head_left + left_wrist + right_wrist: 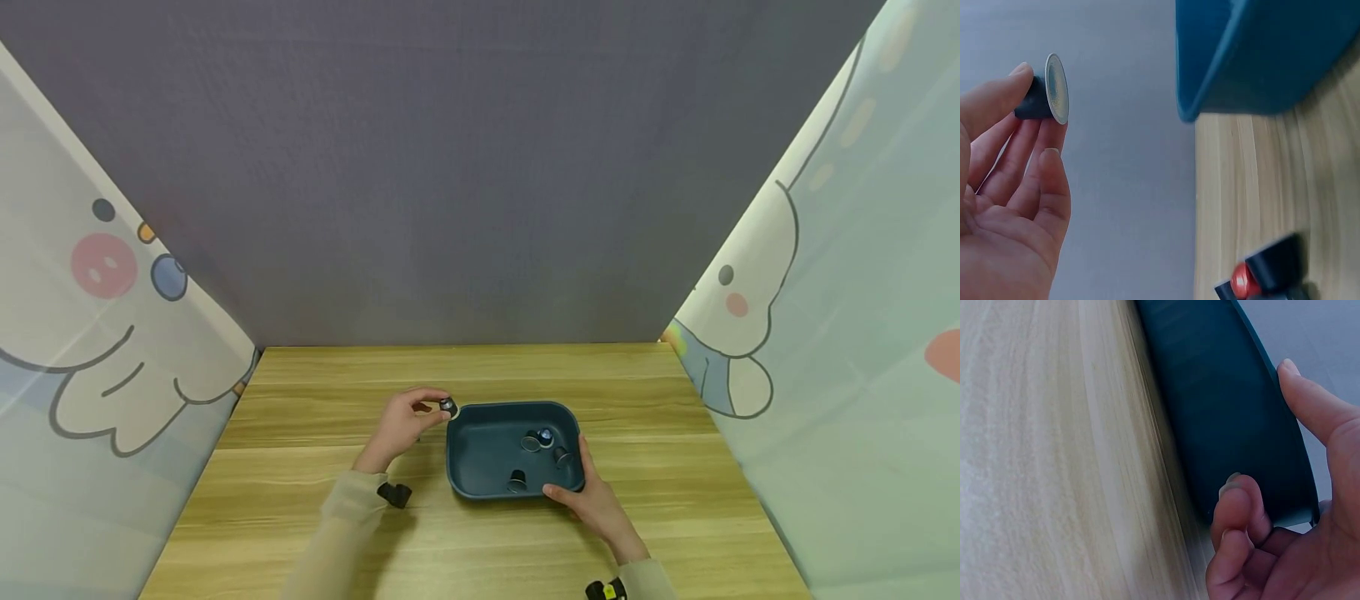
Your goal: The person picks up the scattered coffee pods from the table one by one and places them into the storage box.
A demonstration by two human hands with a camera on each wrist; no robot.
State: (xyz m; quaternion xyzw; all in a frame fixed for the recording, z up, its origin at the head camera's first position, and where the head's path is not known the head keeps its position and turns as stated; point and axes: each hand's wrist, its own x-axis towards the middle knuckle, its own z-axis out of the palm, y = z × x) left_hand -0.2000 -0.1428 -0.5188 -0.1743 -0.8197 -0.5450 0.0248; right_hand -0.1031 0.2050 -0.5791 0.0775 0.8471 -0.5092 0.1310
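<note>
Gripping the tray [480,454], one right hand [596,502]: thumb on the rim, fingers bent against the outer wall, at the near right corner. Tray: dark blue, one, on a wooden table [232,533]. Contents: four dark coffee pods, being three pods [546,437] grouped toward the tray's right end and one lone pod [517,480] by its near wall; any lettering too small to read. Left hand [401,427]: one, just beside the tray's far left corner, thumb and fingertips pinching a held pod [448,406], dark body, pale lid facing the tray. Outside the tray: a black pod [1277,261] touching a red pod [1245,281], on the table. Yellow label [610,592]: one, on a black wrist camera [594,592], nearer than the tray; wording illegible.
</note>
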